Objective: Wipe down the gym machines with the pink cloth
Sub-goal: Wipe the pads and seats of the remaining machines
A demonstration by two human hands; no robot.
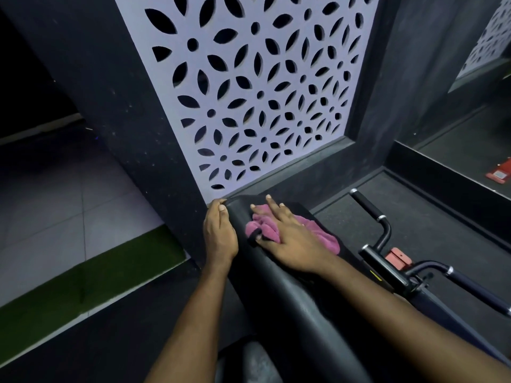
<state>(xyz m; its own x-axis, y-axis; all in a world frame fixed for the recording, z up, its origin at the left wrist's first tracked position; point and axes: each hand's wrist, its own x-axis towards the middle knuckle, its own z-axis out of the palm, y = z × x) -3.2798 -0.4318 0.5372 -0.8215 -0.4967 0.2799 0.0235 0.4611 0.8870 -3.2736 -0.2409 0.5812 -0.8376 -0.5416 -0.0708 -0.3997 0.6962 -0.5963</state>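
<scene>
A long black padded bench [287, 299] of a gym machine runs from the bottom centre up toward the wall. A crumpled pink cloth [265, 228] lies on its far end. My right hand [287, 239] presses flat on the cloth, fingers spread and straight, pointing up-left. My left hand [219, 233] grips the left edge of the pad near its far end, fingers curled over the rim.
A dark pillar with a white cut-out flower panel [249, 92] stands directly behind the pad. Black handlebars with chrome rings [384, 233] rise right of the bench, with an orange-red part [398, 258] beside them. A mirror [470, 139] is on the right; tiled floor and a green strip [91, 275] lie left.
</scene>
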